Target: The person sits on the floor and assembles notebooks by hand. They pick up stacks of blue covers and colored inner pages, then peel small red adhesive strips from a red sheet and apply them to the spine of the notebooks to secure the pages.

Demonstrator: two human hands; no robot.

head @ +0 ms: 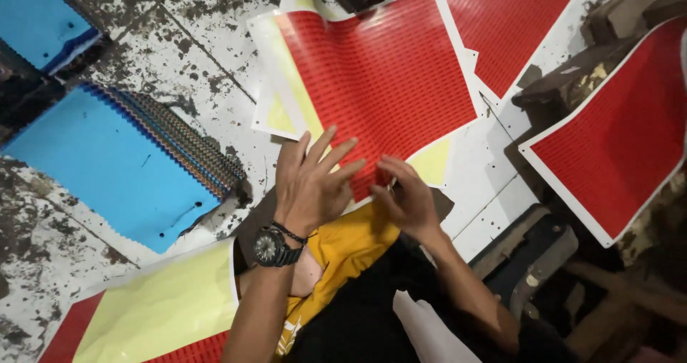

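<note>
Evenly lit from above, colours vivid; dim and shadowed at lower right; slight motion blur, mild edge distortion.

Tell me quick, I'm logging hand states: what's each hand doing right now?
Left hand: open, fingers spread, resting on the red sheet.
Right hand: fingers curled at the sheet's lower edge; whether it grips cannot be told.

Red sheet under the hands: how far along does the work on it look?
Looks done: a yellow backing sheet lies bare by the left arm. In hand: the left hand rests flat on the red sheet while the right hand pinches its lower corner, where yellow backing shows. Left: red sheets wait at right; a blue stack lies at left.
</note>
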